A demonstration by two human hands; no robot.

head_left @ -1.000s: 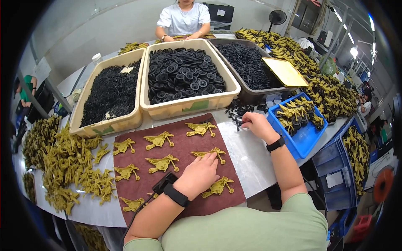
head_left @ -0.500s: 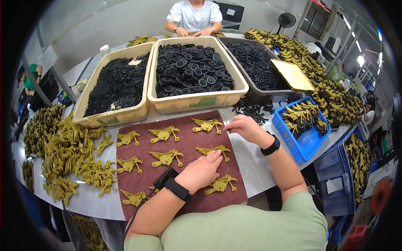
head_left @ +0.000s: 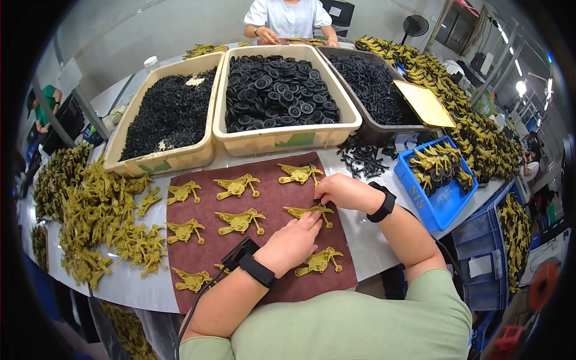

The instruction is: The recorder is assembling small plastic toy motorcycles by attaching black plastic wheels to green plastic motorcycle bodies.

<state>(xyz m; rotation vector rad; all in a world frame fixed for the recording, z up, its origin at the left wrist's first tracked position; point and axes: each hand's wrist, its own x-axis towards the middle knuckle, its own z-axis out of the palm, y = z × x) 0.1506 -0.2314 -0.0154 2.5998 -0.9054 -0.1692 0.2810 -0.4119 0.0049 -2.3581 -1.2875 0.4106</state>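
1. Large lettering (head_left: 416, 197) marks one wall of a shallow blue plastic tray (head_left: 443, 217); a white paper label (head_left: 480, 266) on a blue plastic crate (head_left: 474, 295) is too small to read.
2. Two cream rectangular plastic tubs hold tiny black parts (head_left: 174, 111) and round black wheels (head_left: 279, 90); a dark grey plastic tub (head_left: 375, 133) holds slim black parts (head_left: 372, 81).
3. Yellow-and-black wheeled pieces (head_left: 441, 165) lie in the tray.
4. A pointed yellow plastic piece (head_left: 295, 210) rests among others on a maroon cloth (head_left: 279, 198) over the tabletop (head_left: 375, 243).
5. The left hand (head_left: 294, 243) touches it, grip unclosed, fingers outstretched; the right hand (head_left: 347, 192), grip pressed together, pinches a small black part (head_left: 317, 201) just above that piece.
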